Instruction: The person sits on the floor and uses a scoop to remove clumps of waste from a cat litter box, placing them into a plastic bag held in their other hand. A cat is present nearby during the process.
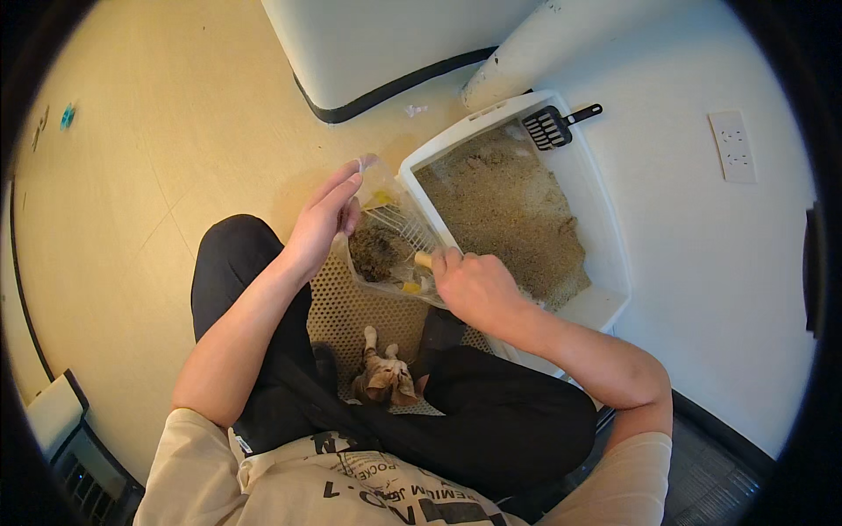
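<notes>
My left hand (pixel 325 220) holds the rim of a clear plastic bag (pixel 376 172), which gapes open between my knees. Dark, clumped litter (pixel 376 253) lies inside it. My right hand (pixel 480 289) grips the pale yellow handle (pixel 423 260) of a litter scoop. The scoop's slotted head (pixel 402 222) is at the bag's mouth, above the clumps. Whether my right fingers also pinch the bag's edge, I cannot tell. Right beside the bag stands a white litter box (pixel 421 191), with sandy litter (pixel 506 210) spread over its bottom.
A tabby-and-white cat (pixel 388 378) is between my legs on a perforated mat (pixel 335 289). A black slotted scoop (pixel 552 126) hangs over the box's far wall. Behind are a white cabinet (pixel 395 46) and a pipe (pixel 520 52). A wall socket (pixel 733 146) is at right.
</notes>
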A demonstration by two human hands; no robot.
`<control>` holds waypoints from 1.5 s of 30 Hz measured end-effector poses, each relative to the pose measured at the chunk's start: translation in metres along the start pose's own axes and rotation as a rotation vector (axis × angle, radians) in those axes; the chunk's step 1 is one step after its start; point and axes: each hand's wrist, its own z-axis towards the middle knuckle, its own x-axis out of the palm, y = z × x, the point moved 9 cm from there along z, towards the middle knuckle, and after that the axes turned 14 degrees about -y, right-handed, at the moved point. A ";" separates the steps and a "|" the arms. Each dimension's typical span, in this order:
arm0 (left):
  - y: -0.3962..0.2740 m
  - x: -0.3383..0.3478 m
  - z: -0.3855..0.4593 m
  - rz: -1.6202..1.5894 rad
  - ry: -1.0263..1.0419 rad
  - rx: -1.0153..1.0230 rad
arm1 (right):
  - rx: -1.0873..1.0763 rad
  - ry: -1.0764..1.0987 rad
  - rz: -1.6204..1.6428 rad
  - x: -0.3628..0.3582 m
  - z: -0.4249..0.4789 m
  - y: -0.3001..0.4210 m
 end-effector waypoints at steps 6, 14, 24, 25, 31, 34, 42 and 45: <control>0.006 -0.001 0.001 0.061 0.007 0.009 | -0.076 -0.050 -0.012 0.006 -0.002 0.008; 0.005 0.007 0.006 0.098 -0.001 0.030 | 0.102 0.020 0.183 -0.009 -0.021 -0.022; 0.008 0.019 0.014 0.174 0.003 0.047 | 0.966 -0.276 0.771 -0.036 -0.158 -0.150; 0.009 0.021 0.016 0.183 0.018 0.054 | 1.058 -0.314 0.759 -0.027 -0.187 -0.162; 0.007 0.031 0.015 0.203 0.035 0.060 | 1.427 -0.055 0.637 0.122 -0.355 -0.158; 0.007 0.043 0.014 0.172 0.009 0.055 | 1.545 -0.019 0.693 0.169 -0.397 -0.128; 0.006 0.049 0.013 0.227 -0.011 0.053 | 1.836 -0.180 0.896 0.231 -0.400 -0.082; 0.002 0.052 0.018 0.232 -0.025 0.057 | 1.971 -0.450 1.074 0.254 -0.363 -0.094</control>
